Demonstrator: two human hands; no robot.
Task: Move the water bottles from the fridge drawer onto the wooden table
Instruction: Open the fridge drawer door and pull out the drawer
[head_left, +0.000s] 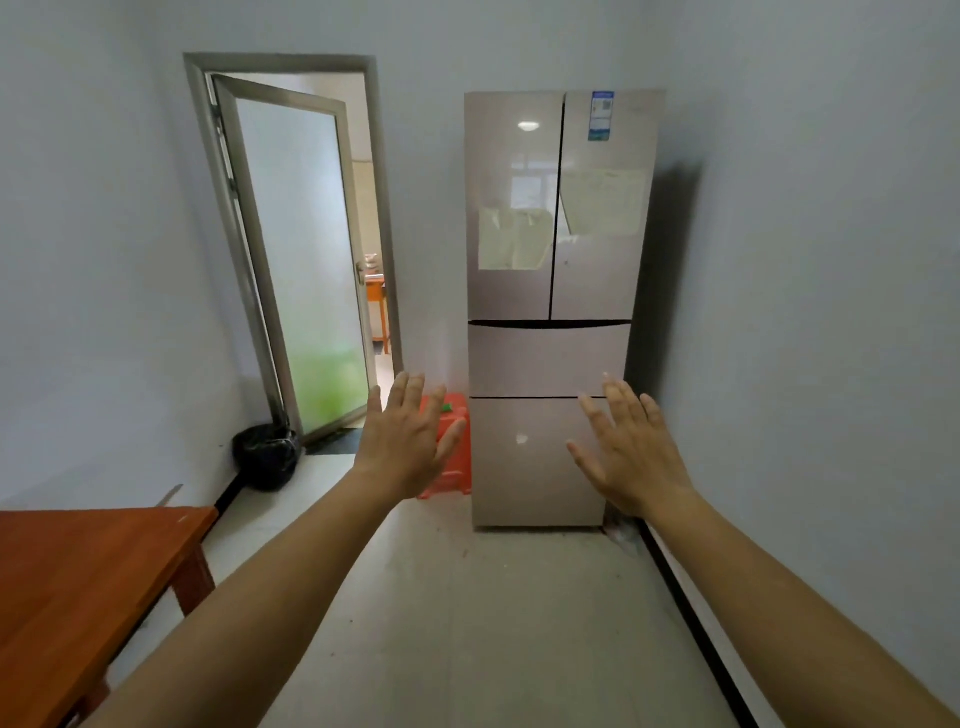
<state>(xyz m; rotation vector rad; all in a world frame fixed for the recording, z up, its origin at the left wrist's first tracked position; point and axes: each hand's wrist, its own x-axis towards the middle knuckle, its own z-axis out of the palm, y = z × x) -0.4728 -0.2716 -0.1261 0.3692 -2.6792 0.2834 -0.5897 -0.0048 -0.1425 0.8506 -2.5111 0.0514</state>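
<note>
Your left hand and right hand hang empty, fingers spread apart. Step past the orange-brown wooden bench to the tall beige fridge. Pull its shut drawer out squarely.

Even, soft indoor light, moderately bright. Ceiling lamp glare spot on the fridge upper left door, window reflection below it. Fridge throws a dark shadow on the wall to its right. Daylight glows through the frosted glass door. Strong wide-angle bending at the edges; slight overall softness, no motion blur.
</note>
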